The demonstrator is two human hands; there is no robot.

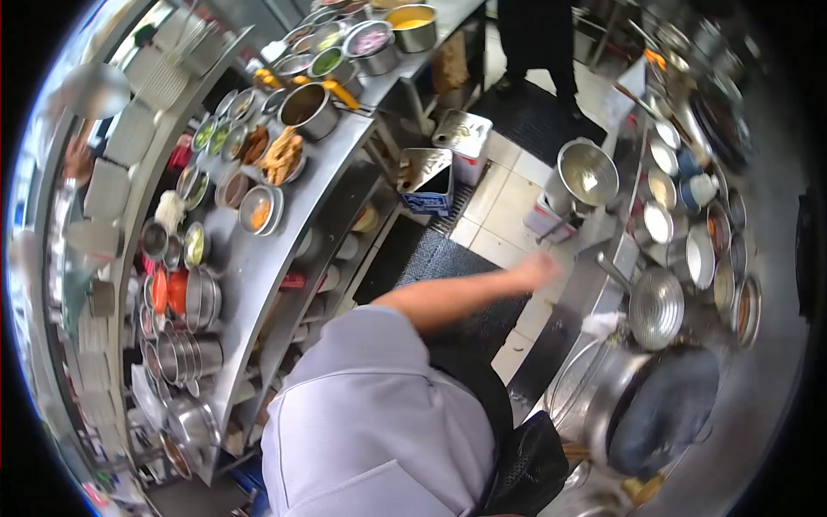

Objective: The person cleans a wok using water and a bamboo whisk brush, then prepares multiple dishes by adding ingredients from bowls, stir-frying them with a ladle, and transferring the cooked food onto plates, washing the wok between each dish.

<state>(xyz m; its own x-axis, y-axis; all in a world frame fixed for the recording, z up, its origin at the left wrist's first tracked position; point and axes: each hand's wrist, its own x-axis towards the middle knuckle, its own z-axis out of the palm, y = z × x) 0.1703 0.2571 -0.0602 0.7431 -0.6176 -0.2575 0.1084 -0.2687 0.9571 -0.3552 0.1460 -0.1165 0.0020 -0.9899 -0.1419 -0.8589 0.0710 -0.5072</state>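
From a light grey sleeve my left arm reaches across to the right. My left hand (538, 270) is smeared by motion, and I cannot make out its fingers or whether it holds anything. In the view it lies just below a white bucket (551, 220) with a metal pot (588, 171) above it. To its right is a large metal ladle (656, 308), its handle pointing toward the hand. A wok (663, 412) with a dark inside stands lower right on the stove. My right hand does not show.
A steel counter (245, 267) at left carries bowls, pots and fried food (282, 157). Square tins (425, 181) stand on the floor beside black mats (465, 267). A person in black (536, 39) stands at the top. Another person's hand (77, 160) shows beyond the left shelf.
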